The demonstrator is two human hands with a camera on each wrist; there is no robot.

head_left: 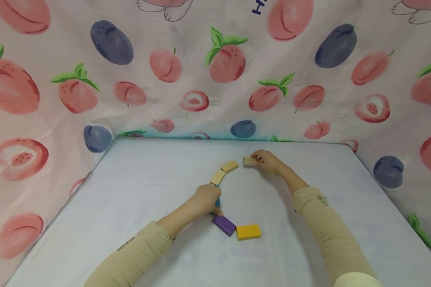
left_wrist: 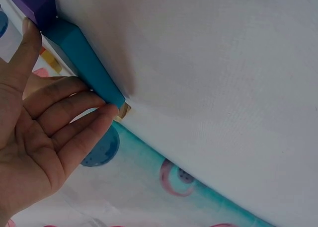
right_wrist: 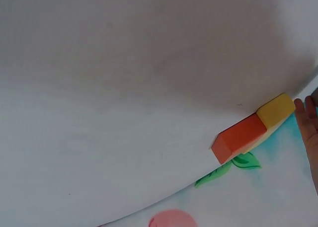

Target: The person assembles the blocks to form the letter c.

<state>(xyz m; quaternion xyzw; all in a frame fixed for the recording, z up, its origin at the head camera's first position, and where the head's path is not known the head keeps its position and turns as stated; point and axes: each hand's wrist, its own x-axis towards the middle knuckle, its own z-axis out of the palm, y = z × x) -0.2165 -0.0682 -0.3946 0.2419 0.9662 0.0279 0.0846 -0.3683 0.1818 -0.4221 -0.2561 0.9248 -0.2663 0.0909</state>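
In the head view my left hand (head_left: 206,198) lies along a blue block (head_left: 217,197). The left wrist view shows that hand's fingers (left_wrist: 74,105) extended against the side of the teal-blue block (left_wrist: 82,55), with the thumb by the purple block (left_wrist: 37,8). Farther back, my right hand (head_left: 267,160) grips a wooden block (head_left: 249,161) by its right end. Two more wooden blocks, one nearer (head_left: 218,177) and one farther (head_left: 230,166), continue the curve from the blue one. The purple block and a yellow block (head_left: 248,232) form its near end.
An orange block (right_wrist: 239,137) touches a yellow block in the right wrist view; a hand (right_wrist: 309,122) shows at that view's right edge. The white table (head_left: 147,171) ends at a hanging fruit-print cloth (head_left: 215,99) behind and at both sides.
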